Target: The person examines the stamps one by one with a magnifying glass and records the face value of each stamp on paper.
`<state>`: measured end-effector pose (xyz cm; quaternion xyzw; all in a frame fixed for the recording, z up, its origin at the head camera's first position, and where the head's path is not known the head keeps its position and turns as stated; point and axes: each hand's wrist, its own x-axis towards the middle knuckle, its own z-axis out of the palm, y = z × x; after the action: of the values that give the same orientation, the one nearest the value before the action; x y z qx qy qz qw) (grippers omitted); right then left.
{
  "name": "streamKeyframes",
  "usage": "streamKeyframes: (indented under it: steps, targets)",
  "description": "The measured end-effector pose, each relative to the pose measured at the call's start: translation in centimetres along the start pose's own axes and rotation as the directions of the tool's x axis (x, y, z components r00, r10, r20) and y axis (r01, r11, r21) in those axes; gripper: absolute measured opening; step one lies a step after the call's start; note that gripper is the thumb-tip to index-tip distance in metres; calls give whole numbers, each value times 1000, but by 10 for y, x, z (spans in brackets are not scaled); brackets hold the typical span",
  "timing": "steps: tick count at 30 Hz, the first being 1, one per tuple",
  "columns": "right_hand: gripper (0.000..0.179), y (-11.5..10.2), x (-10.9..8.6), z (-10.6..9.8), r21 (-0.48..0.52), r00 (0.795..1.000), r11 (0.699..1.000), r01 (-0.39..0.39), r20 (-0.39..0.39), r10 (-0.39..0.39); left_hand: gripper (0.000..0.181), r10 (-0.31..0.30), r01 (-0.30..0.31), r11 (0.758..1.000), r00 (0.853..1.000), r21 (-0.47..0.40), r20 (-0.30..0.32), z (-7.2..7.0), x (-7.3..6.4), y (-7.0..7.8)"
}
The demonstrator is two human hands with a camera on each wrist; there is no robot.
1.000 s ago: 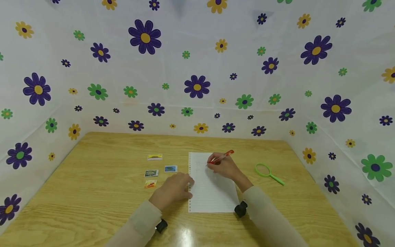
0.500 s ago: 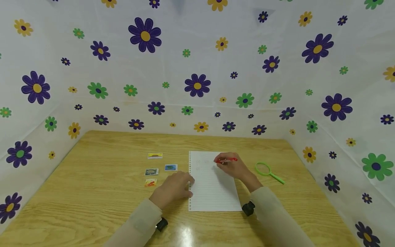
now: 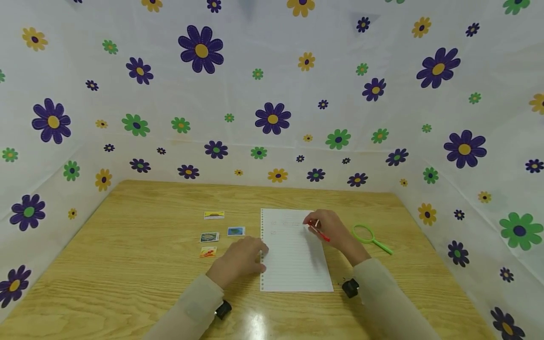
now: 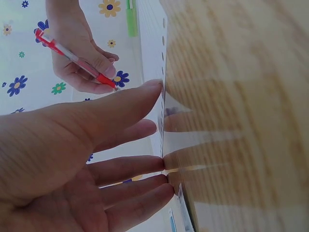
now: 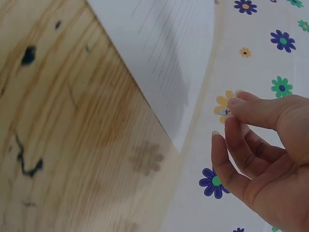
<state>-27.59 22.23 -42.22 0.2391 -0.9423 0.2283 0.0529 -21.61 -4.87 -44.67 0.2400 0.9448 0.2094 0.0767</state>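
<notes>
A ruled, punched sheet of paper lies on the table with faint red writing near its top. My right hand pinches a red pen between thumb and fingers over the sheet's upper right. The left wrist view shows the pen's clear barrel and red ends. Its silver tip peeks past the fingertips in the right wrist view; whether it touches the paper I cannot tell. My left hand rests at the sheet's left edge, fingers extended, fingertips on the table and edge.
Several small picture cards lie left of the sheet: a yellow one, a blue one, a dark one and an orange-red one. A green magnifying glass lies to the right. Flower-printed cloth surrounds the wooden table.
My right hand has moved rightward across the top of the sheet, and the pen's rear end has swung down toward me. More red writing shows. My left hand stays put.
</notes>
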Motion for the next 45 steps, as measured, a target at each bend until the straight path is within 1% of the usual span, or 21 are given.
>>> streamKeyframes:
  steps: [5,10,18,25,29,36,38,45]
  targets:
    - [20,6,-3,-2,-8,997,997,-74,11,74,42,-12,12,1000,1000,2,3,0,0,1]
    - [25,13,-8,-5,-47,995,994,-95,9,95,41,-17,17,1000,1000,0,5,0,0,1]
    - [21,26,-16,-13,-60,998,996,-64,8,65,41,-18,18,1000,1000,8,0,-1,0,1]
    - [23,42,-21,-11,-106,1000,994,-23,-24,21,41,-16,16,1000,1000,7,1,0,0,1]
    - [21,46,-22,-11,-131,1000,991,-17,-20,14,41,-16,16,1000,1000,3,-2,0,0,1]
    - [23,50,-25,-10,-167,998,984,-59,5,61,41,-4,4,1000,1000,12,-11,0,-2,2]
    - [24,51,-25,-9,-174,998,983,-60,15,63,41,-5,5,1000,1000,9,-12,-1,-2,2]
    - [27,51,-25,-8,-198,992,975,-104,50,116,40,0,1,1000,1000,16,-12,0,-2,1]
